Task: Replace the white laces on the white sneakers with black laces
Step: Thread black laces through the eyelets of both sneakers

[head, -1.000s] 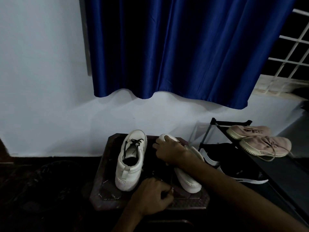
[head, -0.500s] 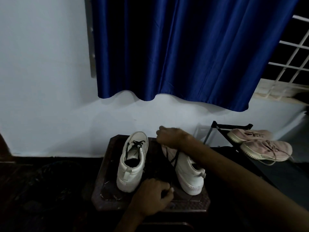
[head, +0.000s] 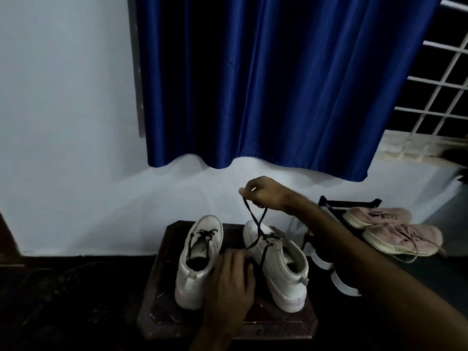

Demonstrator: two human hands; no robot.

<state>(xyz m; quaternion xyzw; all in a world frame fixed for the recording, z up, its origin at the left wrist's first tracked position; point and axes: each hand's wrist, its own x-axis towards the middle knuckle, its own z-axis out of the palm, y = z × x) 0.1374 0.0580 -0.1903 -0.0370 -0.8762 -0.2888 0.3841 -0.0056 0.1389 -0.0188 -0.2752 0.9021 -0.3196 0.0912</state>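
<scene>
**Black lace held up over the right sneaker**

The black lace [head: 256, 220] rises from the front eyelets of the right sneaker [head: 286, 274], just right of the lower centre of the frame. Its two strands cross once on the way up. The right hand [head: 266, 192] holds them above the toe of that sneaker, its fingers [head: 247, 191] clenched, pinching the lace between thumb and forefinger. Another strand of the same lace runs down the inner side of the sneaker towards the left hand [head: 229, 282].

That hand lies low between the two sneakers, back upward, with its fingertips against the inner side of the right sneaker. Whether they are grasping the strand or only resting there cannot be told.

The left sneaker [head: 192, 274] stands just beside the hand, heel towards the camera, with a black lace already crossing its front eyelets. Both sneakers stand upright on a small dark counter [head: 157, 307] at the bottom centre.

At the right edge a black rack [head: 352, 201] carries a pair of pink shoes [head: 395, 231] on top. Dark shoes with white soles [head: 326, 272] sit below them, partly hidden by the right forearm. Behind everything is a pale wall [head: 63, 122]. A blue curtain [head: 278, 84] fills the upper centre, and a white window grille [head: 443, 84] shows at the upper right.
</scene>
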